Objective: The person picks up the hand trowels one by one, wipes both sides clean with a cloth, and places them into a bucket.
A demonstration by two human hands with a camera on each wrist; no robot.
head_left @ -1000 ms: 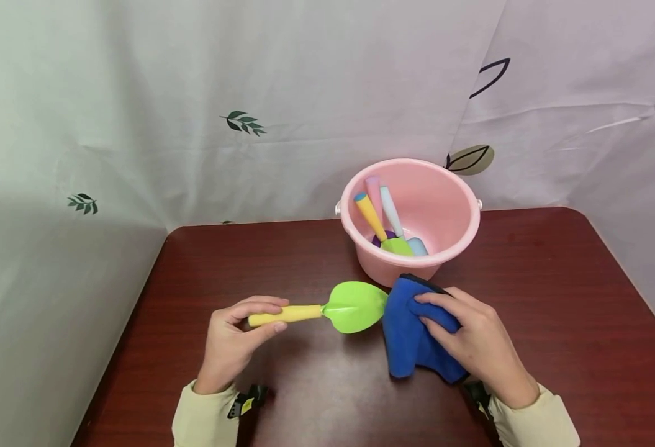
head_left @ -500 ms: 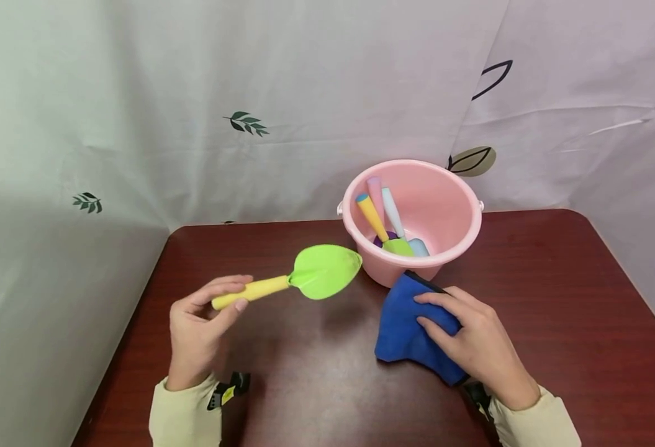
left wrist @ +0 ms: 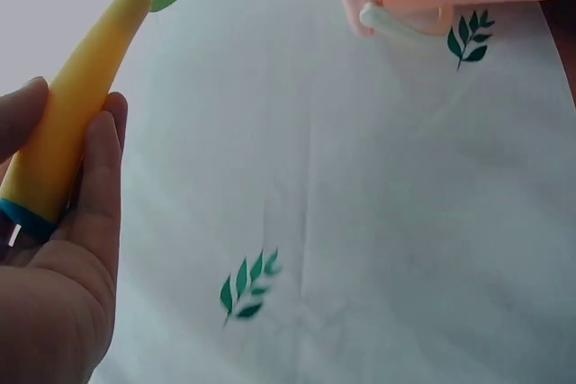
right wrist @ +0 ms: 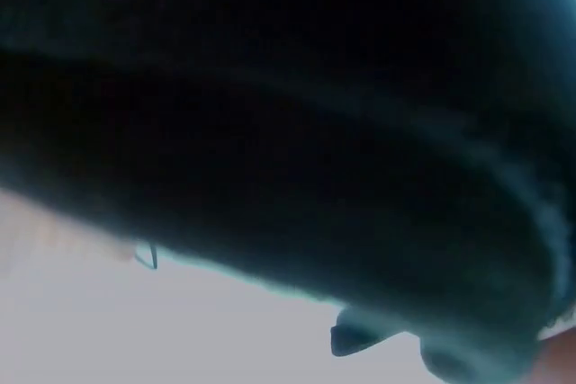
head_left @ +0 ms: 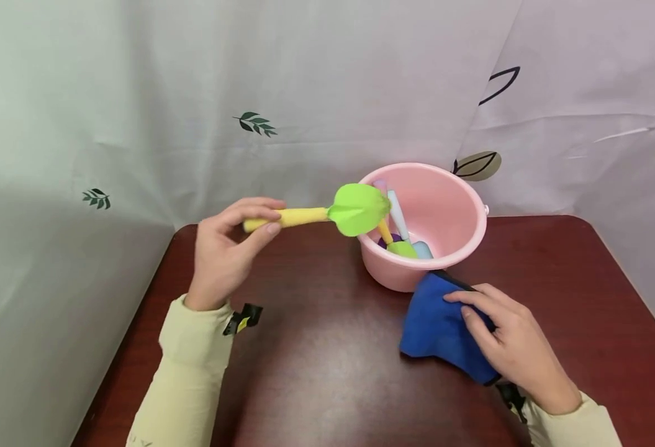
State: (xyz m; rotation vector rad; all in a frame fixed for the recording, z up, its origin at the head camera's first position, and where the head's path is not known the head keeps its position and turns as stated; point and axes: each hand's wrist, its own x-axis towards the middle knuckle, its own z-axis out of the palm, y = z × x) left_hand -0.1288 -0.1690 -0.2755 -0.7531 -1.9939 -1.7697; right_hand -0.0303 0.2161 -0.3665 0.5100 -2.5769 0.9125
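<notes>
Above a dark red table (head_left: 316,372), a person's left hand (head_left: 223,251) holds a toy shovel (head_left: 327,213) by its yellow handle, fingers (head_left: 260,208) and thumb curled round the grip. The shovel lies nearly level in the air, its green blade at the near left rim of a pink bucket (head_left: 444,205) that stands toward the back of the table. Seen from the left wrist, the handle (left wrist: 76,123) rests between the fingertips and the thumb, a blue band at its butt end, with the bucket's rim and white handle lug at the top of the frame.

Inside the bucket lean several more toy tools (head_left: 397,230), their handles pink, pale blue and yellow, with a green blade and a purple piece low down.

At the right, the person's right hand (head_left: 519,351) rests on a folded blue cloth (head_left: 439,329), fingers bent over its top and pinching the fabric. The cloth lies on the table just in front of the bucket, touching or nearly touching its wall. From the right wrist, dark blue fabric fills almost the whole frame.

Pale yellow sleeves cover both forearms, and a leaf-printed white curtain (head_left: 249,93) hangs behind the table
</notes>
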